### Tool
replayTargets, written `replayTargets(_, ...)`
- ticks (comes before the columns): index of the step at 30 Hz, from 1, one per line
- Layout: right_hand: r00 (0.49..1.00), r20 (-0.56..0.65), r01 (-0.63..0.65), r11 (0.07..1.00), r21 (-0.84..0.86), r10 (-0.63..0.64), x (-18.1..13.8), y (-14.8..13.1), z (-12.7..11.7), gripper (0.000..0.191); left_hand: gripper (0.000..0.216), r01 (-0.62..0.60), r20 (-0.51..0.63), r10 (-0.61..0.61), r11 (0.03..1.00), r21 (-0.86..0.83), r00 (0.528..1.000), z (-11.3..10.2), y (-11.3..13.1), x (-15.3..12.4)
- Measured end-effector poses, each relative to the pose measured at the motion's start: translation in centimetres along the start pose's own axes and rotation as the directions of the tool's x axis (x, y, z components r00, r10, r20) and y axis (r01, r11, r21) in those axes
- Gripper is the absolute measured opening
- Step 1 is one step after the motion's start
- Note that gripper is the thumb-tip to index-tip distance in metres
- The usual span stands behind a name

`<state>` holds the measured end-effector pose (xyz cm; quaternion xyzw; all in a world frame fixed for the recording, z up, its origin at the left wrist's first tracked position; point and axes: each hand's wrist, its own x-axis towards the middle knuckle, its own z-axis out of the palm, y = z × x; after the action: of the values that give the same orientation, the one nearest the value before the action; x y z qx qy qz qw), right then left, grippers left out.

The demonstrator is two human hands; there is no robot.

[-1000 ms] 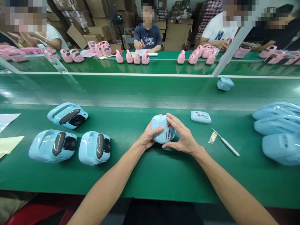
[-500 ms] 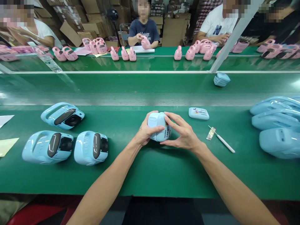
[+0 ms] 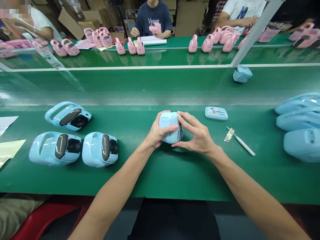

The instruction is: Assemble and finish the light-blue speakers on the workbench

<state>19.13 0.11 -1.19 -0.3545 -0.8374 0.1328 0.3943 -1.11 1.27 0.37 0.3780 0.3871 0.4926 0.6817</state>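
A light blue plastic speaker shell (image 3: pixel 170 128) with a printed cartoon logo rests on the green table (image 3: pixel 160 173) at the centre. My left hand (image 3: pixel 157 133) wraps its left side with the thumb on top. My right hand (image 3: pixel 197 135) grips its right side, fingers curled over the printed face. A flat blue logo panel (image 3: pixel 216 113) lies just right of my hands. Beside the panel lie a white pointed tool (image 3: pixel 242 145) and a small foil scrap (image 3: pixel 229 135).
Three blue speakers (image 3: pixel 75 140) with dark fronts lie at the left, near yellow and white papers (image 3: pixel 8 146). Blue shells (image 3: pixel 300 128) are stacked at the right. A stack of blue panels (image 3: pixel 242 74) sits on the belt. People across the belt handle pink speakers (image 3: pixel 130 46).
The shell has been turned a little between my hands, and my right fingers have curled further over its face. The view has tilted down. The person opposite has lifted a pink speaker.
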Motion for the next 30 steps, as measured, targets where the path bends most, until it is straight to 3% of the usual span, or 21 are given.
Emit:
replayTargets(9, 0.999, -0.045, -0.022, 0.999, 0.044, 0.024, -0.1, -0.8, 0.5, 0.097, 0.076, 0.021, -0.065, -0.025, 0.997, -0.068, 0.998, 0.4, 0.0, -0.1)
replayTargets(15, 0.997, 0.025, -0.079, 0.991, 0.108, 0.077, 0.6, -0.6, 0.9, 0.102, 0.072, -0.005, -0.108, -0.01, 0.991, -0.136, 0.994, 0.4, -0.7, 0.1)
replayTargets(19, 0.988, 0.053, -0.153, 0.956, 0.25, 0.144, 0.9, 0.4, 0.7, 0.106, 0.058, 0.136, -0.014, -0.147, 0.944, -0.301, 0.989, 0.5, -0.9, 0.4)
replayTargets(21, 0.964, 0.02, -0.253, 0.887, 0.386, 0.266, 0.7, 1.2, 0.6, 0.1, 0.053, 0.181, 0.025, -0.186, 0.903, -0.39, 0.982, 0.7, -0.6, 0.4)
replayTargets(24, 0.896, 0.041, -0.375, 0.703, 0.604, 0.443, 0.4, 2.0, 0.7, 0.084, 0.051, 0.19, 0.052, -0.188, 0.857, -0.478, 0.981, 0.7, 0.1, 0.3)
replayTargets(27, 0.854, 0.12, -0.424, 0.544, 0.724, 0.506, 0.4, 1.9, 1.2, 0.072, 0.048, 0.183, 0.03, -0.194, 0.845, -0.503, 0.98, 0.4, 0.3, 0.5)
replayTargets(30, 0.834, 0.11, -0.403, 0.46, 0.791, 0.541, 0.5, 1.2, 1.8, 0.078, 0.05, 0.155, 0.005, -0.172, 0.871, -0.467, 0.985, 0.0, -0.2, 0.8)
